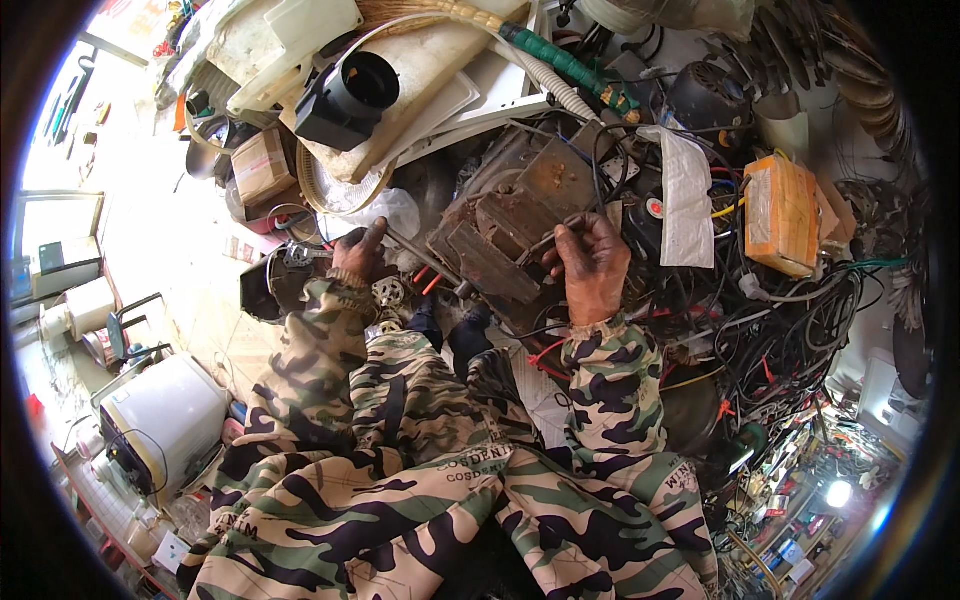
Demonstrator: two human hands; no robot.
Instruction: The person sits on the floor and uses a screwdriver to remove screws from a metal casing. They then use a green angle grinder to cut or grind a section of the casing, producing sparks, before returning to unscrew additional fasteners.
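Note:
In front of my knees lies a rusty, box-shaped metal machine with a flat plate on its near side. My left hand is closed at its left, thumb up, on a grey metal bar that slants down to the machine's near edge. A short round piece shows at the bar's lower end. Over the machine's right side my right hand has its fingers curled round a thin dark rod that points toward the plate. The rod's far end blends into the rusty metal.
Red-handled pliers lie below the bar. A black round-mouthed housing rests on boards at the upper left. Tangled black cables and an orange-taped box crowd the right. A white appliance stands at the left.

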